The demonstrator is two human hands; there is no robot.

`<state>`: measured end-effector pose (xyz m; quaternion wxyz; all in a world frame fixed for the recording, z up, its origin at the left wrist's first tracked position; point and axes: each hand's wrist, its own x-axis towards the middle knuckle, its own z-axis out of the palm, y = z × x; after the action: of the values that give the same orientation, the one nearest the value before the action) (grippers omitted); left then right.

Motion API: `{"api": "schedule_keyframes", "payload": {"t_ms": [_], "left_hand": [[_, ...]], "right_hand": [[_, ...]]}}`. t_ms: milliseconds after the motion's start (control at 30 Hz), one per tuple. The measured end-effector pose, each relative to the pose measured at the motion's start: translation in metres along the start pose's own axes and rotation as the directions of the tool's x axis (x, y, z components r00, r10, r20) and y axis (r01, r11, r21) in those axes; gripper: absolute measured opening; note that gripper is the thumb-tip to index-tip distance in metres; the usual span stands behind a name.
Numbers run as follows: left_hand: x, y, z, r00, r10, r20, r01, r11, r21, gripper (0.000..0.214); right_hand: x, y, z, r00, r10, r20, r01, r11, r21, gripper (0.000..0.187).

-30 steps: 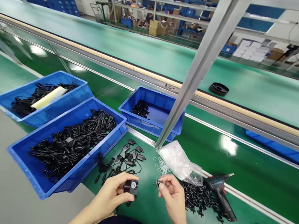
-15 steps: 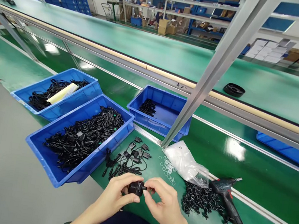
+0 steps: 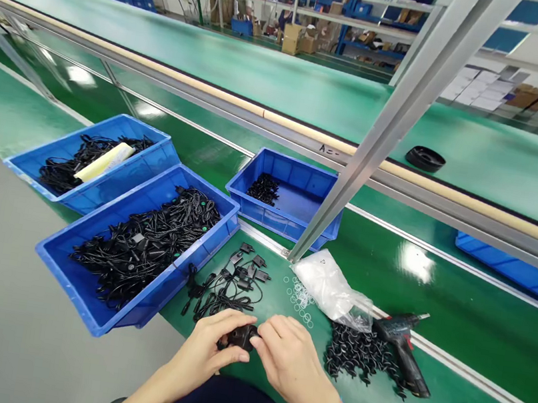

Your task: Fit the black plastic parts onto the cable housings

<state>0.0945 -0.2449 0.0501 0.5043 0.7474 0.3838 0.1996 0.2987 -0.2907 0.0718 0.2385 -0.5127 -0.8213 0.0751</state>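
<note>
Low over the front of the green bench, my left hand is closed around a black cylindrical part, thumb below and fingers above. My right hand pinches the right end of the same part, and its fingertips hide that end. Just beyond my hands lie several black cables with box-shaped ends. To their right, thin clear rings are scattered beside a white plastic bag. A heap of small black pieces sits right of my right hand, with a cordless screwdriver against it.
Two blue bins of black cables, a near one and a far one, stand at left. Another blue bin holds small black parts. A slanted metal post rises before the conveyor, where a black ring-shaped part lies.
My right hand has closed in on the right end of the black part, covering the narrow tip that showed before. My left hand keeps its hold. The view has shifted slightly.
</note>
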Motion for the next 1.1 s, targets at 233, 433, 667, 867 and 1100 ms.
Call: {"api": "schedule_keyframes", "payload": {"t_ms": [233, 433, 667, 867, 1100], "left_hand": [[0.004, -0.001, 0.000, 0.998, 0.047, -0.031, -0.045, 0.997, 0.060, 0.042], [0.011, -0.013, 0.002, 0.993, 0.115, -0.023, -0.109, 0.978, 0.178, 0.041], [0.046, -0.046, 0.000, 0.994, -0.052, 0.092, -0.004, 0.853, 0.522, 0.037], [0.119, -0.120, -0.031, 0.928, -0.367, -0.062, 0.276, 0.569, 0.774, 0.040], [0.134, -0.141, -0.020, 0.892, -0.393, -0.223, 0.424, 0.559, 0.712, 0.034]], "right_hand": [[-0.005, 0.008, 0.014, 0.979, 0.203, 0.037, -0.206, 0.956, 0.209, 0.046], [-0.008, 0.004, 0.029, 0.959, 0.263, 0.106, -0.281, 0.933, 0.224, 0.036], [-0.039, 0.056, 0.083, 0.745, 0.553, 0.372, -0.658, 0.699, 0.280, 0.044], [-0.119, 0.160, 0.101, 0.350, 0.926, 0.137, -0.893, 0.375, -0.248, 0.021], [-0.158, 0.184, 0.118, 0.325, 0.943, 0.075, -0.883, 0.331, -0.334, 0.027]]}}
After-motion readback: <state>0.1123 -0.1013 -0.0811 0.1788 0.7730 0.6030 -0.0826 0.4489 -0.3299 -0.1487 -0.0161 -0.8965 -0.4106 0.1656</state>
